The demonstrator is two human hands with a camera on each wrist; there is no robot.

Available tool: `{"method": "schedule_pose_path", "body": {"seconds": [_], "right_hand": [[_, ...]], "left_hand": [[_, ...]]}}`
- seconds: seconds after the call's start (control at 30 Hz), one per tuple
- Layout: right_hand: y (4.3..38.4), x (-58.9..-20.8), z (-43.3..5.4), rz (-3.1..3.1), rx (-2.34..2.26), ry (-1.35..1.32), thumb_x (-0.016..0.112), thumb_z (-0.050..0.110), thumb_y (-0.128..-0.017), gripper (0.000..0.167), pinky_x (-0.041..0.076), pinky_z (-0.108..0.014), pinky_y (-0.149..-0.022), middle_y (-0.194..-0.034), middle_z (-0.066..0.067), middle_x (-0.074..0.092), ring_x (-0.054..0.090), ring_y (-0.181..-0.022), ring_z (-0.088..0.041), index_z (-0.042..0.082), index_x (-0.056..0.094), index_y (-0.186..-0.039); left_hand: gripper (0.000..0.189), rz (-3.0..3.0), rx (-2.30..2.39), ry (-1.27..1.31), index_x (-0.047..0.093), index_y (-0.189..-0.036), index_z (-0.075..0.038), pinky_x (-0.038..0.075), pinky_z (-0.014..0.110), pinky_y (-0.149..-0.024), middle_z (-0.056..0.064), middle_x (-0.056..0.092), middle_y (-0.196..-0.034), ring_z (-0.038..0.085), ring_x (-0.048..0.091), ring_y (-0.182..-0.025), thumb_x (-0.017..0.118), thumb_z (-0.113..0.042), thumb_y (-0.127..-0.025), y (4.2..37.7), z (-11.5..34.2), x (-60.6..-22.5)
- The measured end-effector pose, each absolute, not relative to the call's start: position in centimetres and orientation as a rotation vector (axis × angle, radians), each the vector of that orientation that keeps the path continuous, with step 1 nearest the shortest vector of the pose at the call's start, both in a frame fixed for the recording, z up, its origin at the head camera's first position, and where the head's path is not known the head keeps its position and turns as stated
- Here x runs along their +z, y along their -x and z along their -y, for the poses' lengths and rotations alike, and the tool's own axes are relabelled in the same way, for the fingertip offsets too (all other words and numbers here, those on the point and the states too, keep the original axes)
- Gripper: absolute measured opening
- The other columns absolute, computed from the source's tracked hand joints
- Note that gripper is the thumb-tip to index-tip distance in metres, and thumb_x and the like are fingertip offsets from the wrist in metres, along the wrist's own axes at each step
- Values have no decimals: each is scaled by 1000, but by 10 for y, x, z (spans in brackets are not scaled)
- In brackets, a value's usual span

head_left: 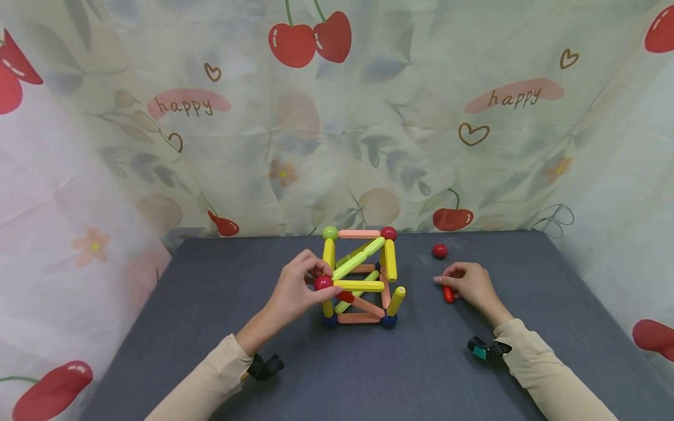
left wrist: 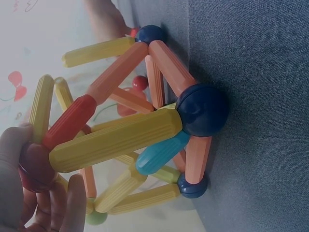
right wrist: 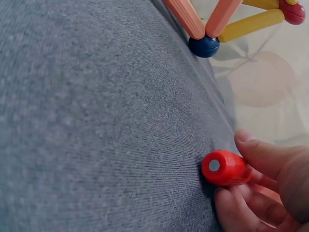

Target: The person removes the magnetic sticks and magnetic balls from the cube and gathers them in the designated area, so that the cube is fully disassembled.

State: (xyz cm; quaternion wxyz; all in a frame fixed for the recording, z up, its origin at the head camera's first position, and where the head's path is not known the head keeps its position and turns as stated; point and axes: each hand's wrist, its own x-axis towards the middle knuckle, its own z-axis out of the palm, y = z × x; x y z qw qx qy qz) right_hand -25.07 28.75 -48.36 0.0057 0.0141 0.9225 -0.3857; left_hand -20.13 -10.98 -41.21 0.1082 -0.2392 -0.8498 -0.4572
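Nearest the viewer, the gray tabletop (head_left: pixel 411 374) extended from the black wrist straps (head_left: pixel 489 349) forward to the magnetic-rod frame (head_left: pixel 358 259). The left hand (head_left: pixel 295 286) pinched a maroon-red ball (head_left: pixel 323 282) between thumb and fingers at the frame's 9 o'clock upper corner. From this ball, a yellow rod (head_left: pixel 360 285) pointed to 3 o'clock, far end unattached. An upright yellow rod (head_left: pixel 396 301) rose, tilted, from the navy ball (head_left: pixel 389 321) at the 4 o'clock base corner. Well apart, at 3 o'clock, the right hand (head_left: pixel 470 285) held a red rod (head_left: pixel 448 294) between thumb and fingers, long axis roughly 12-to-6 o'clock. A loose red ball (head_left: pixel 439 251) rested at its 11 o'clock, near the tabletop's far edge (head_left: pixel 484 232). A cherry-print curtain (head_left: pixel 242 146) hung beyond.
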Motion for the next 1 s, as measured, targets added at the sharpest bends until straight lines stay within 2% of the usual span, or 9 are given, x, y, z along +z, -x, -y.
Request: {"method": "schedule_pose_path", "body": {"seconds": [0.17,0.37,0.63,1.0], "right_hand": [[244,-478,-291,-2841,-1179,-15,76,35,-87,37,56,-25,-59,-95,-12,74,63,-67,-11,5,73,-109],[236,-470,-295,-2701,-1224,29,74,26,-90,44,59,-27,-64,-117,-24,69,67,-76,-12,-1,67,-124],[233,-472,-298,-2663,-1286,-2,73,19,-91,42,61,-28,-65,-114,-24,70,68,-76,-11,-4,65,-125],[236,-471,-299,-2682,-1269,40,72,21,-91,43,60,-29,-63,-107,-22,71,68,-73,-12,-3,65,-125]], "left_hand": [[28,2501,-1347,712,66,-89,-15,58,25,-68,0,53,-88,11,58,-76,88,-25,-74,201,110,-412],[28,2501,-1348,710,66,-89,-15,59,27,-68,0,53,-88,12,58,-76,88,-25,-75,201,109,-412],[27,2491,-1343,707,66,-88,-15,59,31,-68,0,53,-88,11,58,-75,88,-23,-75,199,108,-412],[27,2478,-1341,685,65,-90,-15,60,39,-68,0,53,-90,10,59,-75,88,-22,-75,197,108,-412]]}}
